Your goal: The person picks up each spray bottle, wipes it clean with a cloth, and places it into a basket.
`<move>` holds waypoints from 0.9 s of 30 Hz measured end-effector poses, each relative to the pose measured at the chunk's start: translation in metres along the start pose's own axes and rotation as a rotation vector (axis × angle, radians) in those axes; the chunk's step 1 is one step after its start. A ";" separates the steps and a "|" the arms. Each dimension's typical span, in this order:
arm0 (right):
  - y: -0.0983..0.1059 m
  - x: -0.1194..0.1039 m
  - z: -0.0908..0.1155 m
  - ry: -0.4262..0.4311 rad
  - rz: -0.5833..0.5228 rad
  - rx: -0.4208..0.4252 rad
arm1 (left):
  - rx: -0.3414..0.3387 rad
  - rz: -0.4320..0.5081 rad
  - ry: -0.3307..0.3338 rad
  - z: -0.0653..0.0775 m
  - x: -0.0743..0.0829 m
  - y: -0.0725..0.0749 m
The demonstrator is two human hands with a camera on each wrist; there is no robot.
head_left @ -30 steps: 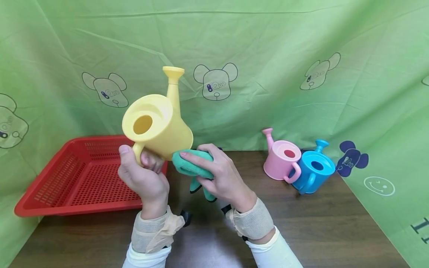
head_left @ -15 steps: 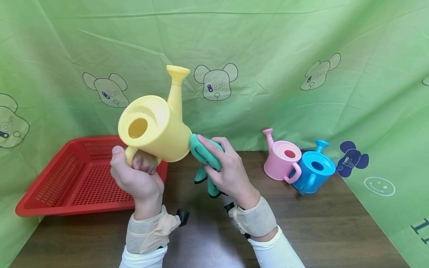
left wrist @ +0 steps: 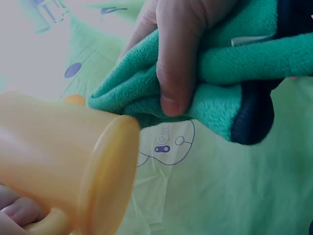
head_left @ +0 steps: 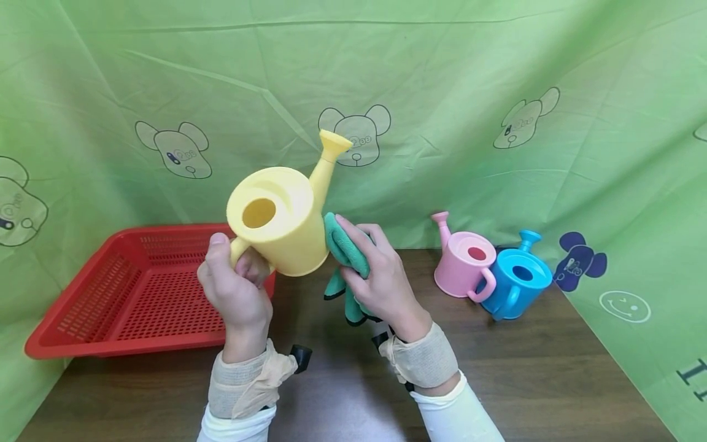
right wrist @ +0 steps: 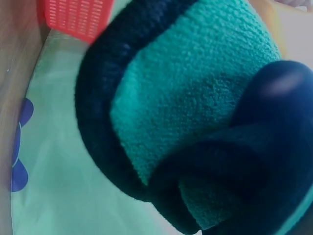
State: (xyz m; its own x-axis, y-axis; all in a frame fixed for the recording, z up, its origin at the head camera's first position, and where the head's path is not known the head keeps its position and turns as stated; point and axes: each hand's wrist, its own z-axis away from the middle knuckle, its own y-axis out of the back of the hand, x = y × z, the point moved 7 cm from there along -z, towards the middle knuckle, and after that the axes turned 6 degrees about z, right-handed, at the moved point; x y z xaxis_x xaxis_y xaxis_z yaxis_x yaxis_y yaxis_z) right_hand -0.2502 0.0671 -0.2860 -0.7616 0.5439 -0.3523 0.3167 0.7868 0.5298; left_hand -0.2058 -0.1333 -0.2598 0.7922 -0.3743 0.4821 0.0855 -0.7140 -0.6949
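Note:
In the head view my left hand (head_left: 237, 294) grips the handle of a yellow watering can (head_left: 293, 239), holding it up in the air with its spout tilted up and to the right. My right hand (head_left: 381, 276) pinches a folded green cloth (head_left: 347, 245) with dark edging, pressed to the can's right side below the spout. Two loose ends of the cloth hang beneath that hand. From the left wrist, the cloth (left wrist: 132, 88) touches the can's wall (left wrist: 54, 152) near its base. Cloth (right wrist: 186, 93) fills most of the right wrist view, hiding the fingers.
A red perforated basket (head_left: 132, 350) stands on the left of the dark wooden table (head_left: 342, 393). Pink (head_left: 461, 270) and blue (head_left: 513, 288) watering cans stand side by side on the right. A green printed curtain (head_left: 442, 73) hangs behind and around the table.
The yellow can has first shifted left, then right, its spout now leaning further right. The cloth has moved from the can's underside up along its right side.

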 end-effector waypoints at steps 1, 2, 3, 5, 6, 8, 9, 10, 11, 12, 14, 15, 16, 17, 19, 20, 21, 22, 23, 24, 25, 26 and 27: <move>0.001 -0.001 -0.001 0.003 -0.008 0.007 | -0.011 -0.017 0.015 0.000 -0.002 0.000; 0.003 -0.002 -0.001 0.006 -0.017 0.016 | -0.022 -0.037 0.029 0.001 -0.004 0.000; 0.004 -0.003 -0.002 0.010 -0.026 0.026 | -0.035 -0.055 0.042 0.001 -0.005 -0.001; 0.009 -0.008 -0.004 0.017 -0.048 0.047 | -0.062 -0.090 0.062 0.002 -0.008 -0.002; 0.013 -0.012 -0.005 0.023 -0.059 0.059 | -0.073 -0.111 0.066 0.003 -0.009 -0.002; 0.019 -0.020 -0.007 0.033 -0.076 0.076 | -0.089 -0.145 0.073 0.004 -0.010 -0.003; 0.022 -0.024 -0.009 0.039 -0.085 0.082 | -0.095 -0.159 0.074 0.004 -0.011 -0.003; 0.025 -0.027 -0.010 0.043 -0.090 0.088 | -0.101 -0.171 0.075 0.004 -0.011 -0.003; 0.027 -0.031 -0.011 0.048 -0.096 0.095 | -0.106 -0.180 0.076 0.004 -0.011 -0.003; 0.028 -0.032 -0.011 0.050 -0.097 0.100 | -0.108 -0.195 0.077 0.004 -0.012 -0.003; 0.029 -0.030 -0.012 0.050 -0.100 0.106 | -0.115 -0.207 0.085 0.004 -0.012 -0.003; 0.028 -0.028 -0.011 0.050 -0.101 0.111 | -0.121 -0.215 0.088 0.004 -0.013 -0.003; 0.027 -0.025 -0.011 0.050 -0.102 0.115 | -0.128 -0.225 0.090 0.004 -0.013 -0.003; 0.026 -0.022 -0.010 0.050 -0.106 0.118 | -0.136 -0.235 0.091 0.005 -0.013 -0.004; 0.024 -0.014 -0.008 0.046 -0.112 0.122 | -0.156 -0.256 0.087 0.005 -0.013 -0.005; 0.023 -0.010 -0.008 0.044 -0.115 0.124 | -0.166 -0.263 0.083 0.005 -0.013 -0.005; 0.023 -0.007 -0.007 0.044 -0.119 0.127 | -0.175 -0.271 0.078 0.005 -0.013 -0.006; 0.023 -0.005 -0.006 0.043 -0.120 0.129 | -0.181 -0.280 0.073 0.006 -0.013 -0.007; 0.023 -0.004 -0.006 0.043 -0.121 0.132 | -0.185 -0.284 0.068 0.006 -0.013 -0.007; 0.024 -0.003 -0.006 0.043 -0.119 0.135 | -0.188 -0.287 0.064 0.006 -0.013 -0.007; 0.024 -0.003 -0.006 0.045 -0.119 0.138 | -0.187 -0.288 0.061 0.006 -0.013 -0.007; 0.025 -0.004 -0.006 0.047 -0.119 0.140 | -0.183 -0.289 0.058 0.006 -0.013 -0.006; 0.025 -0.004 -0.006 0.049 -0.119 0.142 | -0.180 -0.291 0.054 0.007 -0.013 -0.006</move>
State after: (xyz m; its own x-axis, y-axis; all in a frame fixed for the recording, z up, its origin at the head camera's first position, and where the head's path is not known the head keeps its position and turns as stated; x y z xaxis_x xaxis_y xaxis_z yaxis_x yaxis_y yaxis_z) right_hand -0.2425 0.0830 -0.2666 -0.8243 0.4319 -0.3661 0.2963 0.8800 0.3712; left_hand -0.2128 -0.1200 -0.2653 0.7163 -0.1670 0.6775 0.1917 -0.8864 -0.4213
